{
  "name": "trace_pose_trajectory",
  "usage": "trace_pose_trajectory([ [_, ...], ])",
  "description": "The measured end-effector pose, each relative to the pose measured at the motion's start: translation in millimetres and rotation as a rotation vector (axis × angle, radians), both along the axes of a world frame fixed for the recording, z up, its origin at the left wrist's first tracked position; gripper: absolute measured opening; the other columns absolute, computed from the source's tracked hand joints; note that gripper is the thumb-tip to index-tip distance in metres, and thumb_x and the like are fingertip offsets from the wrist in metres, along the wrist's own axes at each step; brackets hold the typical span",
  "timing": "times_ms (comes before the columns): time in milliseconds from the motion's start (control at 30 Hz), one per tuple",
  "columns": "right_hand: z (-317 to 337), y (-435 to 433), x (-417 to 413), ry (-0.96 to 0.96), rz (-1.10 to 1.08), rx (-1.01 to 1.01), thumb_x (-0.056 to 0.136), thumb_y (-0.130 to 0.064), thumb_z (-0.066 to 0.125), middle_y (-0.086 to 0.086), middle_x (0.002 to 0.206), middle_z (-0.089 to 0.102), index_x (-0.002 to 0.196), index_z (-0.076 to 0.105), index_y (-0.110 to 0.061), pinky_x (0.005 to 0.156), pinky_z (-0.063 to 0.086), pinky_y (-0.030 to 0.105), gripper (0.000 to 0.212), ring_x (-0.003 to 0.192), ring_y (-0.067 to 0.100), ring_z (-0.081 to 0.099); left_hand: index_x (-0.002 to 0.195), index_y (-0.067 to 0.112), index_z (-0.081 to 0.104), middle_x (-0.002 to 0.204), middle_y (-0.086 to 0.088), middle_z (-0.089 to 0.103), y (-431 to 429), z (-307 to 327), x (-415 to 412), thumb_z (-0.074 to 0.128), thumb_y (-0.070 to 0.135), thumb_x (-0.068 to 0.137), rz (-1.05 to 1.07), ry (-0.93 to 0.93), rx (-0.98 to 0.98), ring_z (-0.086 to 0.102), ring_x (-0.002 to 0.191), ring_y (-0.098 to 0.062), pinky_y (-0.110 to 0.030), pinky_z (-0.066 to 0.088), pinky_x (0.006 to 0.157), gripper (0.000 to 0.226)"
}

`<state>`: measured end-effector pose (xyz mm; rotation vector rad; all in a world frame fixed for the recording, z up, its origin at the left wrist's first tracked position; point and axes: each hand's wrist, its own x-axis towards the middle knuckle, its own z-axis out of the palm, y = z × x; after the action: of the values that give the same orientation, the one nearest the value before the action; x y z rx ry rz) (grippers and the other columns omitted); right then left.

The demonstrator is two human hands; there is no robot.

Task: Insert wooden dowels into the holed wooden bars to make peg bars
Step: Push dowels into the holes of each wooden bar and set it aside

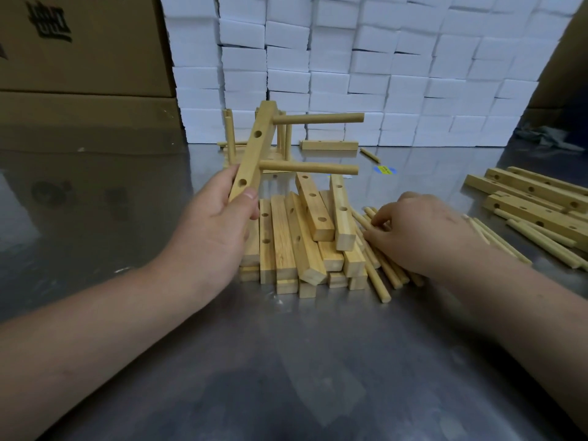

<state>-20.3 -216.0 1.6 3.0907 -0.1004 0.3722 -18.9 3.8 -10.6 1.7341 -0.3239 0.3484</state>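
Left hand gripped the holed bar by its near end, tilted above the bench, two dowels already seated. Right hand curled over the loose dowels at right; any pinch was hidden. One dowel would want squaring to the empty hole, then a straight push.

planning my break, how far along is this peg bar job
Done: finished peg bars stand at the back. In hand: left hand grips a pale wooden bar with two dowels, two holes empty; right hand touches loose round wooden dowels. Left: the pile of unfilled holed bars.
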Motion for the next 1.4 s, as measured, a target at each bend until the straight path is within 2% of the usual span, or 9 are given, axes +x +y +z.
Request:
trace_pose_trajectory([
  [200, 2.2, 0.8, 4.1, -0.090, -0.050, -0.004, 0.092, -0.028, 0.039, 0.006, 0.094, 0.055, 0.097, 0.066, -0.015, 0.064, 0.038, 0.030, 0.030, 0.086, 0.023, 0.051, 0.107, 0.030, 0.057, 0.062, 0.015, 0.050, -0.9, -0.7, 0.1, 0.037, 0.020, 0.097, 0.006, 0.000, -0.014, 0.038, 0.045, -0.001, -0.016, 0.034, 0.042, 0.025],
  [333, 14.7, -6.5, -3.8, -0.329, -0.105, 0.140, 0.091, -0.019, 0.038, 0.005, 0.077, 0.060, 0.096, 0.063, -0.013, 0.047, 0.030, 0.025, 0.027, 0.064, 0.021, 0.052, 0.110, 0.034, 0.058, 0.065, 0.017, 0.054, -1.2, 1.3, 0.0, 0.032, 0.030, 0.100, 0.002, 0.018, -0.114, 0.046, 0.048, 0.002, -0.010, 0.038, 0.046, 0.028],
  [433, 22.2, -6.3, -21.4, -0.520, 0.090, 0.361, 0.091, -0.025, 0.041, -0.008, 0.066, 0.055, 0.099, 0.063, -0.023, 0.049, 0.038, 0.029, 0.024, 0.055, 0.012, 0.047, 0.089, 0.053, 0.063, 0.064, 0.018, 0.057, 2.2, 8.9, 0.3, 0.037, 0.039, 0.088, 0.001, -0.016, -0.186, 0.046, 0.049, 0.001, -0.012, 0.039, 0.045, 0.030],
  [533, 22.9, 10.9, -42.5, -0.575, 0.386, 0.494, 0.088, -0.028, 0.046, -0.014, 0.058, 0.052, 0.093, 0.066, -0.025, 0.047, 0.040, 0.026, 0.021, 0.053, 0.011, 0.048, 0.073, 0.056, 0.066, 0.061, 0.016, 0.057, 2.3, 13.4, 0.9, 0.037, 0.031, 0.077, -0.012, 0.000, -0.240, 0.045, 0.047, -0.001, -0.012, 0.038, 0.044, 0.039],
  [600, 17.8, 23.7, -48.4, -0.555, 0.503, 0.468, 0.085, -0.022, 0.050, -0.018, 0.057, 0.050, 0.091, 0.069, -0.020, 0.050, 0.038, 0.021, 0.020, 0.061, 0.009, 0.047, 0.078, 0.054, 0.068, 0.061, 0.015, 0.058, -0.1, 11.4, 1.2, 0.037, 0.027, 0.074, -0.032, 0.017, -0.255, 0.046, 0.049, -0.003, -0.013, 0.039, 0.045, 0.041],
  [767, 8.9, 31.2, -45.1, -0.501, 0.599, 0.377, 0.084, -0.020, 0.051, -0.015, 0.070, 0.052, 0.098, 0.070, -0.013, 0.060, 0.037, 0.016, 0.024, 0.071, 0.003, 0.044, 0.124, 0.030, 0.058, 0.073, 0.008, 0.057, -1.5, 4.2, -0.9, 0.038, 0.030, 0.076, -0.063, 0.031, -0.236, 0.047, 0.053, -0.005, -0.013, 0.041, 0.048, 0.052],
  [967, 7.8, 29.6, -46.2, -0.488, 0.652, 0.392, 0.087, -0.025, 0.050, -0.010, 0.068, 0.060, 0.099, 0.069, -0.014, 0.052, 0.039, 0.021, 0.025, 0.069, 0.006, 0.048, 0.125, 0.026, 0.057, 0.072, 0.005, 0.056, -4.4, 5.7, -3.3, 0.038, 0.028, 0.077, -0.088, 0.022, -0.278, 0.046, 0.052, -0.005, -0.015, 0.040, 0.049, 0.052],
  [1100, 7.8, 30.1, -48.0, -0.510, 0.685, 0.402, 0.087, -0.026, 0.045, -0.006, 0.071, 0.064, 0.100, 0.069, -0.013, 0.058, 0.046, 0.028, 0.030, 0.068, 0.009, 0.055, 0.124, 0.028, 0.057, 0.069, 0.010, 0.055, -4.8, 7.6, -6.6, 0.038, 0.029, 0.078, -0.073, 0.007, -0.248, 0.046, 0.053, -0.003, -0.013, 0.041, 0.050, 0.050],
  [1400, 9.8, 31.7, -52.0, -0.504, 0.725, 0.374, 0.086, -0.023, 0.045, -0.005, 0.071, 0.063, 0.100, 0.068, -0.010, 0.061, 0.041, 0.028, 0.030, 0.071, 0.010, 0.051, 0.134, 0.025, 0.049, 0.066, 0.015, 0.056, -5.5, 4.5, -8.4, 0.031, 0.014, 0.099, -0.057, -0.039, -0.182, 0.049, 0.056, 0.003, -0.010, 0.041, 0.053, 0.041],
])
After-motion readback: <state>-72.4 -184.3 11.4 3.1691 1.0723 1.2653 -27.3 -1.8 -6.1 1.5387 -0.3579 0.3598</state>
